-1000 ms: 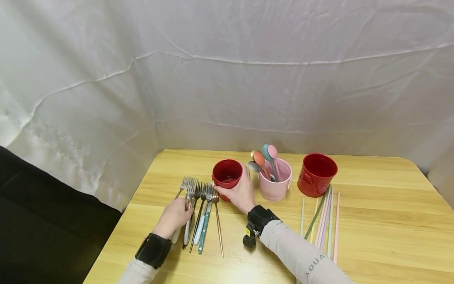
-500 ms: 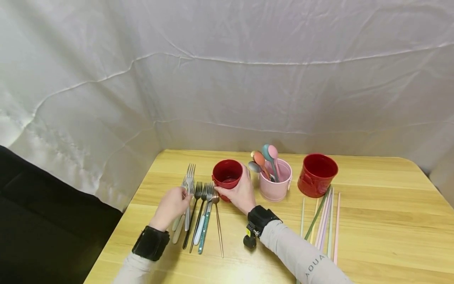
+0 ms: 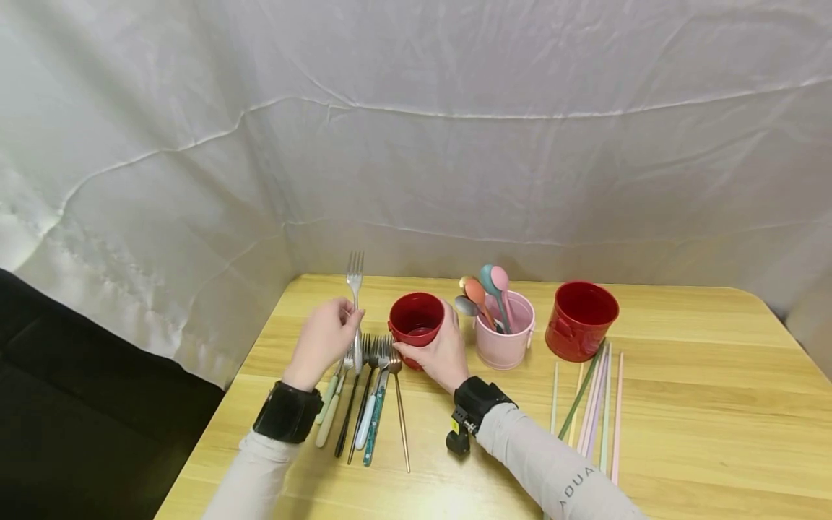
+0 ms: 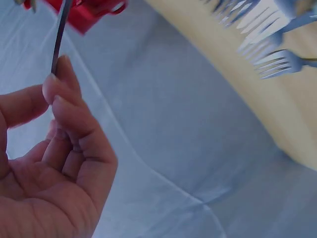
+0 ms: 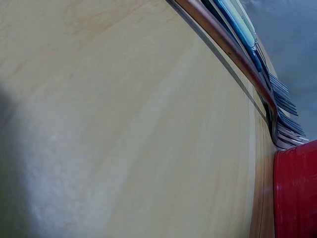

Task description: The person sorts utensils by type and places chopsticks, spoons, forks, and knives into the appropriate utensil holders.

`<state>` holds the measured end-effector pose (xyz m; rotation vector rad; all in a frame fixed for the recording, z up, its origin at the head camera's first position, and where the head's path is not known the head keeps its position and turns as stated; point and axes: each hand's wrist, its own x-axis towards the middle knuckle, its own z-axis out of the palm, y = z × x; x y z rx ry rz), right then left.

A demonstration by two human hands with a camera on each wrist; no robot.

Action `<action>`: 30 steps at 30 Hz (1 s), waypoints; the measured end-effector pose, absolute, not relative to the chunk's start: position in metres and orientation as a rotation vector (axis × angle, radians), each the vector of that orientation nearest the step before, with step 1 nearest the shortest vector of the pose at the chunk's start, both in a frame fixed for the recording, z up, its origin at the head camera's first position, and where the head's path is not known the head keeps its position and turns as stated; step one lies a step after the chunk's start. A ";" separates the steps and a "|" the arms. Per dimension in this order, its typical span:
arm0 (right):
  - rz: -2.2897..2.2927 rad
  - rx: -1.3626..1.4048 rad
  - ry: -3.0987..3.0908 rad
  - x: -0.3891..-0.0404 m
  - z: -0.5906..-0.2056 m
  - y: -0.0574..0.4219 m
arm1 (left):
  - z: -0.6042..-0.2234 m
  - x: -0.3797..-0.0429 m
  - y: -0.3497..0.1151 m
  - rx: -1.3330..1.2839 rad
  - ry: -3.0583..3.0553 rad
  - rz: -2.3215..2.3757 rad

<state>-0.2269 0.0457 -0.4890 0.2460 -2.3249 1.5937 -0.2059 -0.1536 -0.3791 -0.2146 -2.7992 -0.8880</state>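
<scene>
My left hand point(image 3: 325, 341) pinches a silver fork point(image 3: 354, 278) between thumb and fingers, tines up, raised over the row of forks. In the left wrist view only a thin dark strip of that fork point(image 4: 60, 37) rises from the fingertips. A row of forks point(image 3: 373, 419) with pale green, light blue, teal, black and copper handles lies on the table below. My right hand point(image 3: 445, 354) grips a red bucket point(image 3: 414, 312) by its right side, thumb across the front. The right wrist view catches the bucket's wall point(image 5: 297, 188) beside the fork tines; the hand itself is outside that view.
A pink bucket point(image 3: 503, 350) holding several spoons point(image 3: 475, 290) stands right of my right hand. Farther right is a second red bucket point(image 3: 578, 338), with long pastel sticks point(image 3: 594, 404) lying before it. A pale curtain point(image 3: 455, 180) hangs behind the wooden table point(image 3: 702, 404).
My left hand has lifted the silver fork out of the row and carried it up and slightly right, turning it upright. The right hand and its red bucket have stayed in place.
</scene>
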 end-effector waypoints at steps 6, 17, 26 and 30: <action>1.596 0.255 -2.327 -0.226 -0.489 0.045 | -0.360 -0.215 -0.141 -0.290 -2.618 -0.898; 1.585 0.256 -2.334 -0.228 -0.491 0.045 | -0.355 -0.228 -0.112 -0.342 -2.427 -1.004; 1.577 0.248 -2.345 -0.229 -0.491 0.046 | -0.376 -0.233 -0.095 -0.402 -2.460 -1.003; 1.562 0.242 -2.347 -0.229 -0.490 0.047 | -0.382 -0.232 -0.090 -0.422 -2.478 -1.012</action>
